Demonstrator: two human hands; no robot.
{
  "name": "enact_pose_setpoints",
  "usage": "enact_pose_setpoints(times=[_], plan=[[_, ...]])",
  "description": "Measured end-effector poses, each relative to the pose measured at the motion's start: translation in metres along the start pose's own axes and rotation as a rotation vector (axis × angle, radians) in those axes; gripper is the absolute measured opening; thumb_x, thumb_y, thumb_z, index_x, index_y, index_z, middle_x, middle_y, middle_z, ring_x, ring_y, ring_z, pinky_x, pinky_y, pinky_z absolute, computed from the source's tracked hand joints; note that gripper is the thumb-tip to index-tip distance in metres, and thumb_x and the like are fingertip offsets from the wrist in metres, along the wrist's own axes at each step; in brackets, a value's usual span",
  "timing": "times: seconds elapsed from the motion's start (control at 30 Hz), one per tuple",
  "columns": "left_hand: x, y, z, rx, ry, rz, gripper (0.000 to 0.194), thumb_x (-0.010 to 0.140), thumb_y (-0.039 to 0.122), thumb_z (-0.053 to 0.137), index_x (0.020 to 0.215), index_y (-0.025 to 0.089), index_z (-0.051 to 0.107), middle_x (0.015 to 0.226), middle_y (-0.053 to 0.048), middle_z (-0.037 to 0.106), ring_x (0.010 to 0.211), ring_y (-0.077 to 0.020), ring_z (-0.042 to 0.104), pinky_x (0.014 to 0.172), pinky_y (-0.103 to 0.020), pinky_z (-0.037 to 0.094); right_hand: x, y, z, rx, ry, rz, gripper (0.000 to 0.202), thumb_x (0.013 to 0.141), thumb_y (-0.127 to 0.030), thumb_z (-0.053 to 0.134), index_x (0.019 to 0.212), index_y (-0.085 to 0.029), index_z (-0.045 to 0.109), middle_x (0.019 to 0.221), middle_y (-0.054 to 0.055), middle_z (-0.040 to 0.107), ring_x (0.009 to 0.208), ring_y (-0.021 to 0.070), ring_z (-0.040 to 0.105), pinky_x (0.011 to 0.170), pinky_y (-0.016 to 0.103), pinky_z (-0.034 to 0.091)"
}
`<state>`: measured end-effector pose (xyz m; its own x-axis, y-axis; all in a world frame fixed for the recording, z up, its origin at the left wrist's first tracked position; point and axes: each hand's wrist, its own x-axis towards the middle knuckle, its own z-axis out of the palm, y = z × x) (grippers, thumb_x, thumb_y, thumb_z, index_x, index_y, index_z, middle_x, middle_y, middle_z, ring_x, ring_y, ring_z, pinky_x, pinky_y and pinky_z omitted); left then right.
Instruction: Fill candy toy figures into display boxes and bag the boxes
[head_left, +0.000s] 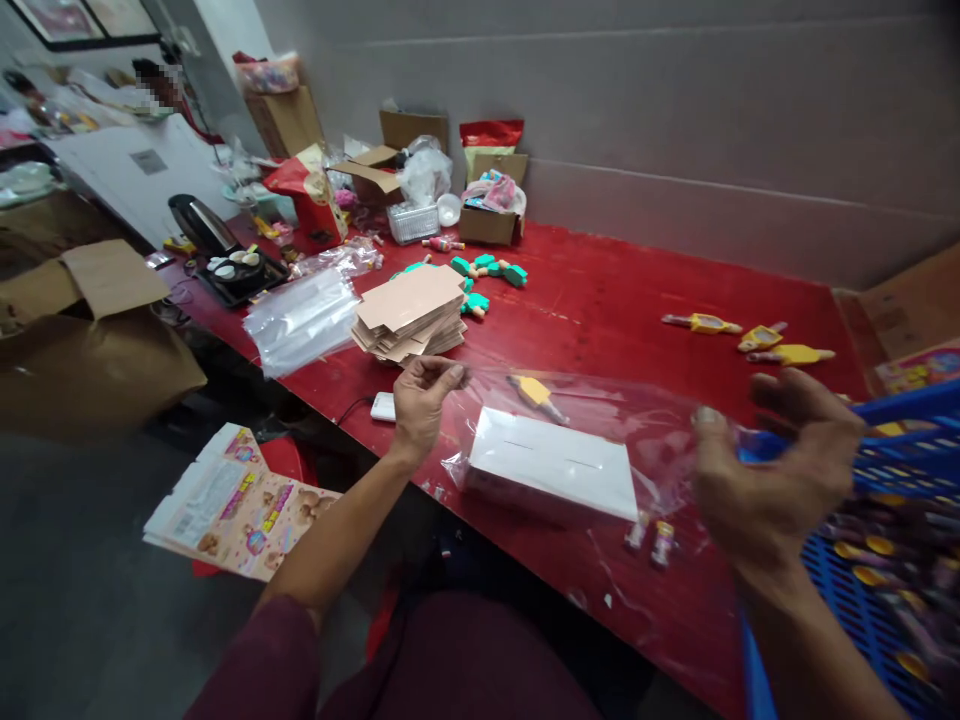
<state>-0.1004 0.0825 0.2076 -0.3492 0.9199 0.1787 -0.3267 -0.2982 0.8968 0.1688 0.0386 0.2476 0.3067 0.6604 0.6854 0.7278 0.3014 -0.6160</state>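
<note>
L hand [418,408] pinches clear film [600,392] at its edge; prob. thin, slippery, best held there. White box [551,460] on table betw. hands, in or under film, can't tell; looks light, stiffish card, best gripped at ends. R hand [780,470] part-curled, can't tell if gripping film. Brown carton [90,370] far L, red table [600,300] mid, grey wall [637,120] behind, blue basket [911,403] far R.

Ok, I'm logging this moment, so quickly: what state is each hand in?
Left hand: closed, pinching the edge of the clear plastic.
Right hand: open, thumb and fingers apart; whether it touches the plastic can't be told.
</note>
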Motion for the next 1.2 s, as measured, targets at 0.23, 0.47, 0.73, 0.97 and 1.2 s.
enact_pose_setpoints(times=[0.23,0.47,0.73,0.97,1.2], plan=[[0.000,0.012,0.000,0.079,-0.107,-0.042,0.040,0.064,0.048,0.084,0.072,0.015,0.063,0.068,-0.001,0.069,0.064,-0.0143,0.066,0.064,-0.028,0.053,0.019,-0.070,0.088,0.128,-0.702,-0.501,0.041,0.084,-0.033,0.065,0.122,-0.022,0.059,0.118,0.010,0.065,0.111,0.0303,0.057,0.093,0.048,0.042],[0.002,0.020,-0.023,0.249,0.029,0.130,0.034,0.063,0.041,0.086,0.069,0.015,0.065,0.064,0.002,0.061,0.060,-0.0086,0.055,0.060,-0.022,0.044,0.032,-0.076,0.137,0.288,-1.029,-0.342,0.020,0.088,-0.028,0.051,0.072,-0.018,0.057,0.063,0.001,0.060,0.057,0.0116,0.049,0.055,0.023,0.034],[-0.023,-0.002,-0.013,-0.120,-0.149,-0.303,0.036,0.067,0.041,0.084,0.092,0.016,0.076,0.095,-0.009,0.074,0.093,-0.0204,0.068,0.092,-0.034,0.048,0.037,-0.078,0.127,0.222,-1.041,-0.324,0.028,0.089,-0.033,0.047,0.065,-0.019,0.051,0.058,-0.001,0.052,0.054,0.0106,0.044,0.055,0.024,0.031],[-0.021,0.000,-0.002,-0.221,0.017,-0.245,0.026,0.061,0.035,0.087,0.077,0.016,0.076,0.077,-0.005,0.075,0.075,-0.0170,0.070,0.083,-0.035,0.054,0.036,-0.074,0.127,0.176,-0.986,-0.429,0.026,0.092,-0.032,0.050,0.071,-0.018,0.056,0.064,0.001,0.059,0.058,0.0128,0.049,0.058,0.026,0.035],[-0.024,0.009,0.001,-0.143,0.038,-0.209,0.021,0.061,0.032,0.085,0.071,0.017,0.075,0.072,-0.002,0.072,0.069,-0.0137,0.066,0.076,-0.029,0.053,0.021,-0.087,0.107,0.046,-0.674,-0.964,0.016,0.092,-0.015,0.050,0.093,-0.018,0.066,0.078,0.006,0.066,0.072,0.0180,0.051,0.066,0.031,0.035]])
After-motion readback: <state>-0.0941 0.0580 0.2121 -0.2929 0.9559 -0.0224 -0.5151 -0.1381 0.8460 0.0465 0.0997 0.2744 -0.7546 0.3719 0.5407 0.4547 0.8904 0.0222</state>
